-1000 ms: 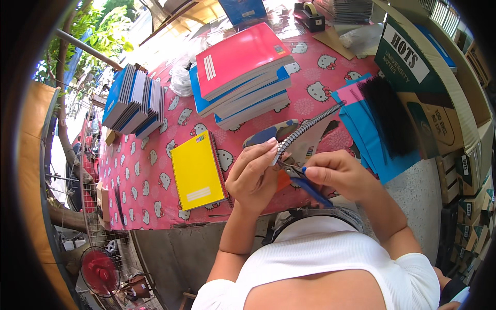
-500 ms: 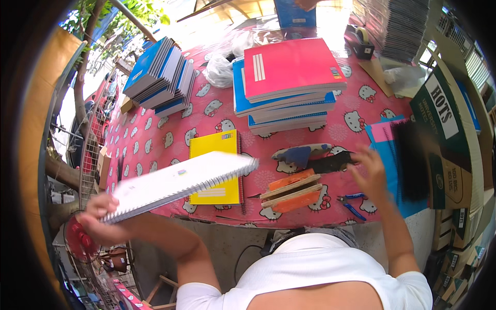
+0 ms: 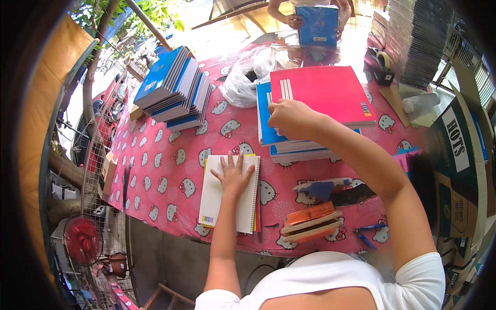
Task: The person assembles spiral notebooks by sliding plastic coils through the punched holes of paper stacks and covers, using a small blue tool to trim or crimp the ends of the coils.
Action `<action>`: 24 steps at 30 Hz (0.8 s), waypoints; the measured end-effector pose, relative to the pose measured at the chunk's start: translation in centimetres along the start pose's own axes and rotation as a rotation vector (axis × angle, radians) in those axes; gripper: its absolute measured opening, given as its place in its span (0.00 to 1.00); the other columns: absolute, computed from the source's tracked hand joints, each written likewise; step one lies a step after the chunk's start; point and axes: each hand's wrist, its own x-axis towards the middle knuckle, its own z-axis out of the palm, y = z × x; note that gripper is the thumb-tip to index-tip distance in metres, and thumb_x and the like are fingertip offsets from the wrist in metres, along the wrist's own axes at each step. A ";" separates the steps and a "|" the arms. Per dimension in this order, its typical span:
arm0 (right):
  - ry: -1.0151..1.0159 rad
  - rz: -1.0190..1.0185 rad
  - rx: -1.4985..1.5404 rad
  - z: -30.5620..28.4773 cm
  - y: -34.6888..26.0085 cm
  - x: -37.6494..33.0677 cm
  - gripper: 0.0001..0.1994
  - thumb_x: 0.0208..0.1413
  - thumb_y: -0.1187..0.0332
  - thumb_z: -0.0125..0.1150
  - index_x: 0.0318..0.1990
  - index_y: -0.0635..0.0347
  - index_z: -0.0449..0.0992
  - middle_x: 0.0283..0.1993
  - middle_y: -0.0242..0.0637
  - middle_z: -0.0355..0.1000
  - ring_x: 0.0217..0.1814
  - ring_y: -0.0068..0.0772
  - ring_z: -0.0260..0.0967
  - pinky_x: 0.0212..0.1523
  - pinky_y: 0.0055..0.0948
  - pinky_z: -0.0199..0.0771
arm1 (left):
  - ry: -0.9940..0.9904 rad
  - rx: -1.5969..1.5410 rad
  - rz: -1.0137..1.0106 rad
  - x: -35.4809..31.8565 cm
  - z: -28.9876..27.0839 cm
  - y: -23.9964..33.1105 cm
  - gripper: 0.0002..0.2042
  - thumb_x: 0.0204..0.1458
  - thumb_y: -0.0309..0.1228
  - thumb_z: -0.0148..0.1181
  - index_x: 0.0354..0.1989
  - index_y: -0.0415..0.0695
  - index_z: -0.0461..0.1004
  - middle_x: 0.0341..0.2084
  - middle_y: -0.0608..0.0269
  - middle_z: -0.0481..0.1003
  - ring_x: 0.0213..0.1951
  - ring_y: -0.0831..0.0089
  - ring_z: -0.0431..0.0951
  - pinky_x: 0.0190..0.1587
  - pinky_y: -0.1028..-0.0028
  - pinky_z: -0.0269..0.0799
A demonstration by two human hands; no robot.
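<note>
My left hand (image 3: 232, 176) lies flat with fingers spread on a white spiral notebook (image 3: 223, 206). That notebook rests on a yellow notebook (image 3: 257, 219), of which only thin edges show. Further right, my right hand (image 3: 290, 118) is closed at the left edge of a pink-red notebook (image 3: 325, 93). It lies on top of a stack with blue-covered notebooks (image 3: 265, 121) beneath. My fingertips are partly hidden, so how many covers they pinch is unclear.
Stacked blue notebooks (image 3: 170, 88) stand at the far left, beside crumpled clear plastic (image 3: 243, 77). Orange-sided wooden blocks (image 3: 312, 219) and blue-handled pliers (image 3: 367, 238) lie near the front edge. A tape dispenser (image 3: 382, 67) and cardboard box (image 3: 454, 144) are right. Across the table, another person holds a blue notebook (image 3: 318, 26).
The white notebook, held tilted in my left hand before, now lies on the yellow one under my spread palm. My right hand has moved from the right side to the pink-red notebook.
</note>
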 end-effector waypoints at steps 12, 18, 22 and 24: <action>-0.154 -0.151 0.114 -0.9 2.1 2.1 0.13 0.37 0.71 0.68 0.36 0.55 0.82 0.37 0.40 0.77 0.42 0.43 0.73 0.44 0.38 0.72 | 0.041 -1.308 0.089 -4.3 -8.3 7.4 0.14 0.55 0.33 0.59 0.49 0.42 0.75 0.58 0.54 0.66 0.62 0.63 0.62 0.60 0.65 0.60; -0.142 -0.241 -0.047 -0.4 2.7 2.9 0.13 0.34 0.70 0.64 0.33 0.55 0.82 0.33 0.36 0.78 0.35 0.38 0.75 0.34 0.36 0.74 | 0.001 -1.418 0.021 -8.2 -10.9 9.9 0.14 0.57 0.29 0.56 0.50 0.40 0.73 0.55 0.58 0.68 0.55 0.72 0.68 0.56 0.73 0.64; -0.126 -0.265 0.116 -1.7 3.0 2.2 0.15 0.37 0.75 0.60 0.38 0.58 0.81 0.34 0.42 0.77 0.39 0.43 0.75 0.38 0.38 0.74 | -0.019 -1.416 0.016 -10.6 -11.6 9.7 0.16 0.57 0.30 0.56 0.52 0.38 0.71 0.56 0.56 0.67 0.54 0.71 0.69 0.54 0.75 0.65; -0.051 -0.172 0.157 -1.5 2.7 1.5 0.18 0.38 0.76 0.58 0.41 0.59 0.79 0.35 0.43 0.77 0.40 0.44 0.75 0.40 0.39 0.74 | -0.028 -1.401 0.024 -11.4 -11.7 9.5 0.19 0.58 0.33 0.57 0.55 0.38 0.68 0.54 0.54 0.68 0.53 0.69 0.70 0.54 0.74 0.67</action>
